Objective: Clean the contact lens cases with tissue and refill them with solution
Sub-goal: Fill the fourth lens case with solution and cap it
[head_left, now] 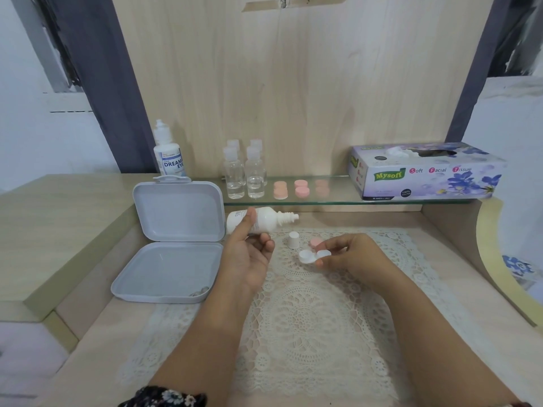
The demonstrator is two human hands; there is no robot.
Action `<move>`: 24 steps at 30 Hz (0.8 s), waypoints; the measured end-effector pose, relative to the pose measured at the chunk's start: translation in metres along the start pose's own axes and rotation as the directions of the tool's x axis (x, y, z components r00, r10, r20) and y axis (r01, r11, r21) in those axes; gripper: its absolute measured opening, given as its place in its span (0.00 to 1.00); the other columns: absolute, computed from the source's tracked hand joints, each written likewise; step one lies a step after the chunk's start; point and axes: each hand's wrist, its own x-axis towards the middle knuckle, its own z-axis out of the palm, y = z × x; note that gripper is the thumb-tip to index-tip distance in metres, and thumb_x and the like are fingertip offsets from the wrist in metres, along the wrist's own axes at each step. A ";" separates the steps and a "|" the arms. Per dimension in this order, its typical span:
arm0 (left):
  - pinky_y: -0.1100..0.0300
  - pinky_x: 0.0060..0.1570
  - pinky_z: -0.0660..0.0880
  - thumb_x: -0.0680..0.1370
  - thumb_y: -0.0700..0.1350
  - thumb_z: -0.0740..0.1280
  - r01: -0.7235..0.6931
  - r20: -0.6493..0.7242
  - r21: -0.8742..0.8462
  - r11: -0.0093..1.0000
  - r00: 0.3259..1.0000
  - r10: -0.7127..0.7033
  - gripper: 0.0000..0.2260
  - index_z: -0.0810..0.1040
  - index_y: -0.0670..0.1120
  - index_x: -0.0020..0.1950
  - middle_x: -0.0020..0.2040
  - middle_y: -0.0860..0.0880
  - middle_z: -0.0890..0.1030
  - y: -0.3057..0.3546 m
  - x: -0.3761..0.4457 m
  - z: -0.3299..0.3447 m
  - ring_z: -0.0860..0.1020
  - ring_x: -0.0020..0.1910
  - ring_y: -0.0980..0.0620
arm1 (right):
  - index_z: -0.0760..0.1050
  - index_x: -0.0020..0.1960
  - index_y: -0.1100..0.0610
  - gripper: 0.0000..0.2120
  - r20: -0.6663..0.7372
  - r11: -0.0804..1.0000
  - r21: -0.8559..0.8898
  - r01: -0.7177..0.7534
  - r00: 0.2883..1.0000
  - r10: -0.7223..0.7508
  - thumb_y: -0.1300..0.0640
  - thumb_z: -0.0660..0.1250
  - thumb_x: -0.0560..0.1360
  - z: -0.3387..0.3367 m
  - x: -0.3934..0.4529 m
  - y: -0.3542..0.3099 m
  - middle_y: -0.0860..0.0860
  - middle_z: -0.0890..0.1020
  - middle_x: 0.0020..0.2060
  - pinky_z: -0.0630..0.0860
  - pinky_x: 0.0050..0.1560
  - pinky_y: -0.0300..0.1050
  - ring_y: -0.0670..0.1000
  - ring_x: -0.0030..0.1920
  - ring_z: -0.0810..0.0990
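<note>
The left hand (248, 254) holds a small white bottle (258, 221) on its side, thumb across the body and fingers curled under it, the uncapped nozzle pointing right. The bottle hangs above the far edge of a lace mat (308, 312) that covers the middle of the bench (88, 324). Its white cap (293, 240) stands on the mat just right of the left hand.

The right hand (349, 255) pinches a white lens case (314, 256) between thumb and fingers, gripping its right cup; both cups face up with no lids on. The case sits low over the mat, and whether it touches the mat cannot be told. A pink lid (316, 242) lies on the mat just behind the case, near the cap.

Left of the mat an open grey box (176, 239) rests on the bench, its lid raised upright; something small and clear lies in the near right corner of its base.

Behind the mat runs a glass shelf (338, 201). On it stand four clear bottles (244, 174) in a tight cluster, then three pairs of pink lids (301, 188) in a row, and at the right end a tissue box (426, 171) with a tissue poking from its top slot. A larger solution bottle (167, 154) stands upright behind the grey box, left of the clear bottles.

A floral sleeve (164, 398) shows at the left wrist along the bottom edge.
</note>
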 end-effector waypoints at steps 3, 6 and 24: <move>0.67 0.24 0.71 0.75 0.45 0.70 0.009 0.007 -0.008 1.000 1.000 -0.009 0.06 0.77 0.44 0.45 0.32 0.48 0.76 0.000 -0.001 0.000 0.71 0.24 0.57 | 0.84 0.42 0.52 0.11 0.001 0.996 -0.087 -0.021 1.000 0.021 0.61 0.81 0.63 0.000 0.002 0.002 0.53 0.83 0.41 0.75 0.38 0.37 0.48 0.36 0.78; 0.67 0.24 0.71 0.76 0.45 0.70 0.016 0.008 -0.012 1.000 1.000 -0.016 0.06 0.77 0.43 0.45 0.32 0.47 0.76 0.000 -0.002 0.002 0.71 0.24 0.57 | 0.84 0.41 0.52 0.13 0.013 0.993 -0.115 -0.034 0.999 0.036 0.60 0.82 0.60 -0.001 0.003 0.003 0.53 0.83 0.40 0.76 0.42 0.41 0.48 0.36 0.79; 0.66 0.24 0.72 0.75 0.47 0.70 0.034 -0.004 -0.063 0.997 0.999 -0.034 0.10 0.76 0.42 0.48 0.35 0.46 0.76 -0.001 0.002 -0.001 0.71 0.24 0.57 | 0.79 0.59 0.47 0.11 -0.174 0.836 -0.503 0.221 0.921 -0.348 0.51 0.64 0.79 0.016 0.009 0.006 0.44 0.78 0.58 0.64 0.59 0.45 0.49 0.61 0.71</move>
